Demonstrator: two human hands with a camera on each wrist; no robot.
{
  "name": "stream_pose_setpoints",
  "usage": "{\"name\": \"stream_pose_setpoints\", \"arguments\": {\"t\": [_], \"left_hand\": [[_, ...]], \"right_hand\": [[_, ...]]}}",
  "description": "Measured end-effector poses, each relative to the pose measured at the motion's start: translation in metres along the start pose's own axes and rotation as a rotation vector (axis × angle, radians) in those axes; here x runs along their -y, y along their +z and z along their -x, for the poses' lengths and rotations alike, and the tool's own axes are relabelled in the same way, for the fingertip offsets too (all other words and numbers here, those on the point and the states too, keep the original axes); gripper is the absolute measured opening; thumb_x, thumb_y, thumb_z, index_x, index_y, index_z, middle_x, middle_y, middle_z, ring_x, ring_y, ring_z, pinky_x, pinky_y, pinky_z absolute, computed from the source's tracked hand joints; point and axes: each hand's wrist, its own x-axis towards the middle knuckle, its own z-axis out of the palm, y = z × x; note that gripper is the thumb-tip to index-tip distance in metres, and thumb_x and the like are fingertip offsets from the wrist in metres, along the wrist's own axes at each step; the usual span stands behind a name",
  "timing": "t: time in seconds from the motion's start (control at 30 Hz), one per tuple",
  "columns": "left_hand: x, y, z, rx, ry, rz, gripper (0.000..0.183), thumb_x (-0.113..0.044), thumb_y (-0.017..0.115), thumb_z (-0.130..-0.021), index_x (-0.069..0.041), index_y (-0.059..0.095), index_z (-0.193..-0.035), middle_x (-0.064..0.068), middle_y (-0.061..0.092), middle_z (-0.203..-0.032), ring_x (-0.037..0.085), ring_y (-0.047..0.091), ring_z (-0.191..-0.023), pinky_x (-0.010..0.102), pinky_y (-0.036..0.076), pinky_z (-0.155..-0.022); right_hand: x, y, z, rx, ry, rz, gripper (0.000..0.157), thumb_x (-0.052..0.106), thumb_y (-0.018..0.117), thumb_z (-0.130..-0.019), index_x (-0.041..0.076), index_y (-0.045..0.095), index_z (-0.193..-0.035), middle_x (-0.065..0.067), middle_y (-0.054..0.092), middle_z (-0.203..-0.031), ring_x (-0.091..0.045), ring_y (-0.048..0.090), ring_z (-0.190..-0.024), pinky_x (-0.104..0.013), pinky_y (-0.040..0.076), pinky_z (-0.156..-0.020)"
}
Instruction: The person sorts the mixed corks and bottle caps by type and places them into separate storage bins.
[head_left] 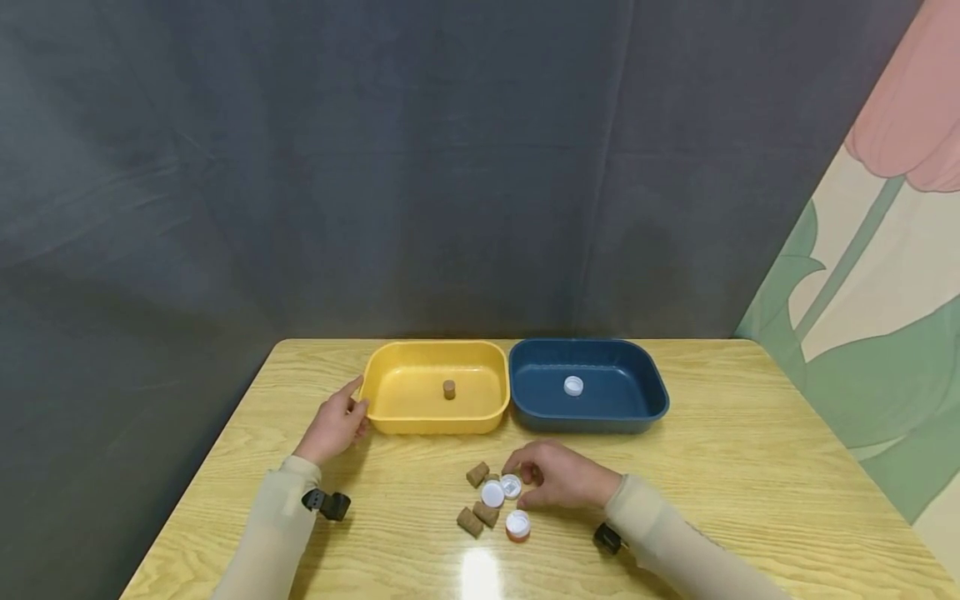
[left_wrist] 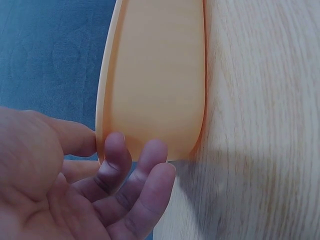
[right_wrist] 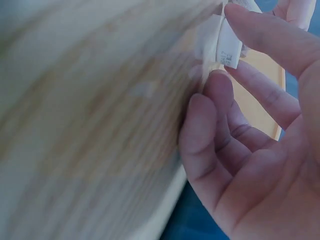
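Note:
My left hand (head_left: 335,425) is at the left end of the yellow bin (head_left: 438,423), its thumb and a finger holding the rim; its other fingers curl beside the outer wall (left_wrist: 157,100). A cork (head_left: 449,389) stands inside that bin. My right hand (head_left: 562,475) is low over the table, with thumb and index finger at opposite edges of a white bottle cap (head_left: 512,486). The cap (right_wrist: 229,45) shows small print in the right wrist view. Around it lie another white cap (head_left: 492,493), a white cap on a red one (head_left: 517,524), and several corks (head_left: 470,522).
A dark blue bin (head_left: 585,422) stands against the yellow one on the right, holding one white cap (head_left: 573,385). Both bins are near the far edge of the wooden table (head_left: 750,467). A dark curtain (head_left: 450,167) hangs behind; a flower-painted wall (head_left: 885,333) is at right.

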Motion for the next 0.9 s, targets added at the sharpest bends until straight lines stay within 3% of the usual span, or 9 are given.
{"name": "stream_pose_setpoints", "arguments": {"t": [0.4,0.9], "left_hand": [[0.0017,-0.0002,0.0006,0.017,0.012,-0.005,0.055,-0.012,0.042,-0.108,0.004,0.021,-0.157,0.02,0.061,-0.088,0.027,0.064,-0.073,0.038,0.055,-0.063],[0.0001,-0.0018,-0.0005,0.014,0.011,-0.004,0.056,-0.012,0.041,-0.108,0.004,0.02,-0.157,0.021,0.061,-0.088,0.027,0.063,-0.072,0.038,0.056,-0.064]], "right_hand": [[0.0009,0.0041,-0.0039,0.004,0.035,0.005,0.025,0.014,0.085,-0.077,0.016,0.071,-0.098,0.004,0.059,-0.077,-0.005,0.051,-0.071,-0.02,0.043,-0.068],[-0.0017,-0.0048,0.0034,-0.011,0.043,-0.022,0.022,0.016,0.084,-0.079,0.017,0.071,-0.096,0.007,0.059,-0.077,-0.006,0.052,-0.071,-0.021,0.044,-0.065]]}}
